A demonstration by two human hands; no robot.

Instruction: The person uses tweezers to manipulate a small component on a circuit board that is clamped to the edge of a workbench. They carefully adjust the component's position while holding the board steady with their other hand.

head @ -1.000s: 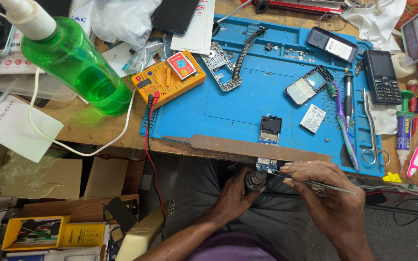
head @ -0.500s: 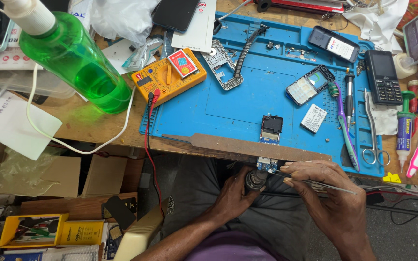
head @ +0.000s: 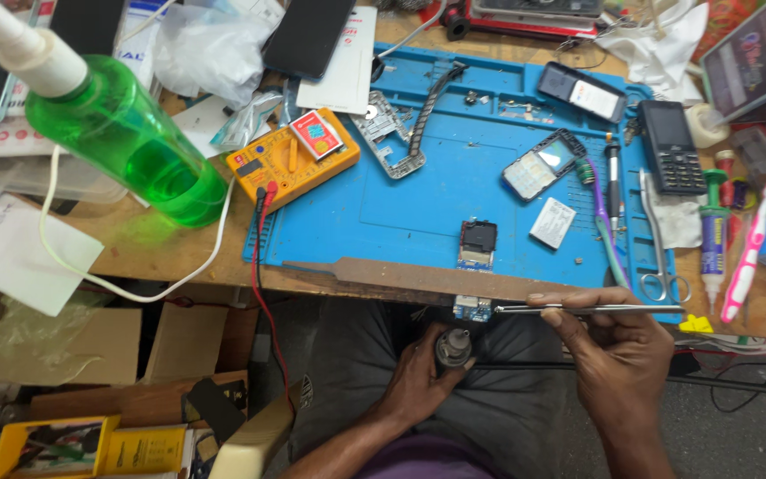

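While a small blue circuit board is being pinched in the tips of metal tweezers just below the worktop edge, the tweezers are being squeezed by the right hand. A dark round tool is being clasped in the closed grip of the left hand, just beneath the board. A blue mat is lying on the worktop above.

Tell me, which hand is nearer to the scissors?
The right hand. It is just below and left of the scissors on the blue mat's right edge; the left hand is further left, over the lap.
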